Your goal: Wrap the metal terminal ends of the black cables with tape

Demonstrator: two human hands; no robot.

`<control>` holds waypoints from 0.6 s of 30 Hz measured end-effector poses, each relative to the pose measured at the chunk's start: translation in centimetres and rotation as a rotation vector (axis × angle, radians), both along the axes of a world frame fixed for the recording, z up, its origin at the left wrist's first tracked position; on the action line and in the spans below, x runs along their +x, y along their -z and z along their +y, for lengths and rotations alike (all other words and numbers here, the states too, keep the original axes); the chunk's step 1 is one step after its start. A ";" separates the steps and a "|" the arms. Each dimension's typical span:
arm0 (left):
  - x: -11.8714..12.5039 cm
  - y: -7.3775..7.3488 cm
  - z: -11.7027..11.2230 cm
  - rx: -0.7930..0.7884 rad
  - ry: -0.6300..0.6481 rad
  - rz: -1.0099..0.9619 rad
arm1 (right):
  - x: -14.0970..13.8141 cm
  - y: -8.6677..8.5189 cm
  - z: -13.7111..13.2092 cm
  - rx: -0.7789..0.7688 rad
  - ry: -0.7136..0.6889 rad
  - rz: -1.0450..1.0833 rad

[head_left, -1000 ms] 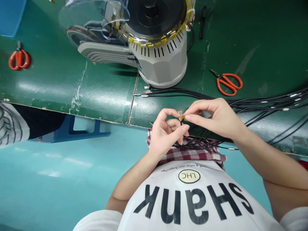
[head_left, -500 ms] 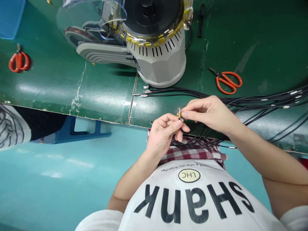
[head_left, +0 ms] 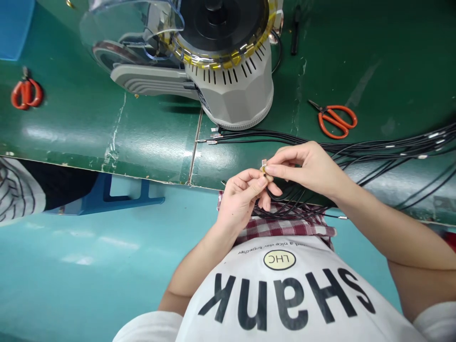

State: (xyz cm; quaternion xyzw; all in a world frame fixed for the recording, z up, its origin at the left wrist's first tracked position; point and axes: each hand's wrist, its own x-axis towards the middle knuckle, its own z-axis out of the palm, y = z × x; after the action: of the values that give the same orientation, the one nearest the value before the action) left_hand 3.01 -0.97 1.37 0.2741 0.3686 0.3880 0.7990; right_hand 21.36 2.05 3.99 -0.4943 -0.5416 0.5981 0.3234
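At the edge of the desk [head_left: 149, 147], the left hand [head_left: 241, 202] and right hand [head_left: 308, 167] are both pinching a small terminal [head_left: 263, 166] between curled fingertips.

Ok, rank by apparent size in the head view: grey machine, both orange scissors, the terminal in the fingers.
1. Machine
2. Right scissors and left scissors: close; the left lie shut at the picture's edge, so unsure.
3. Terminal

Bright overhead light glares off the green bench [head_left: 107, 137]; sharp centre, edges curved by lens distortion.
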 end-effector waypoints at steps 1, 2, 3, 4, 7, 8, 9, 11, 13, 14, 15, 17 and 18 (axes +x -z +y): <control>0.0 0.0 0.0 0.003 0.002 0.003 | 0.0 0.0 0.0 0.013 -0.001 -0.002; 0.0 -0.1 0.0 0.005 0.006 0.005 | 0.0 0.1 0.0 0.029 -0.002 -0.006; 0.0 -0.1 0.0 0.008 0.009 0.007 | -0.1 0.1 -0.1 0.048 -0.001 -0.012; 0.1 -0.1 0.0 0.011 0.010 0.013 | -0.1 0.1 -0.1 0.071 0.002 -0.021; 0.1 -0.3 -0.1 0.034 -0.014 0.069 | -0.4 0.0 -0.4 0.161 0.028 -0.071; 0.1 -0.4 -0.1 0.049 -0.030 0.097 | -0.6 -0.1 -0.6 0.191 0.037 -0.090; 0.2 -0.4 -0.1 0.066 -0.046 0.128 | -0.7 -0.2 -0.7 0.220 0.046 -0.109; 0.2 -0.5 -0.2 0.101 -0.083 0.190 | -0.9 -0.3 -1.0 0.267 0.062 -0.144; 0.1 -0.6 -0.2 0.128 -0.106 0.240 | -1.0 -0.4 -1.2 0.299 0.069 -0.165; 0.1 -0.6 -0.2 0.136 -0.109 0.254 | -1.0 -0.4 -1.2 0.311 0.071 -0.163; 0.0 -0.7 -0.3 0.141 -0.106 0.260 | -0.9 -0.4 -1.2 0.314 0.067 -0.154; -0.1 -0.7 -0.3 0.142 -0.085 0.250 | -0.7 -0.4 -1.0 0.295 0.042 -0.111; -0.2 -0.8 -0.4 0.140 -0.073 0.239 | -0.6 -0.4 -0.9 0.272 0.026 -0.085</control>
State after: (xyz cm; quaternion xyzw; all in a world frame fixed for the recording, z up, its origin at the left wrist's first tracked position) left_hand 2.83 -1.33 2.13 0.3599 0.4430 0.4061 0.7136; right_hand 20.74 1.14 4.38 -0.4778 -0.6246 0.4932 0.3720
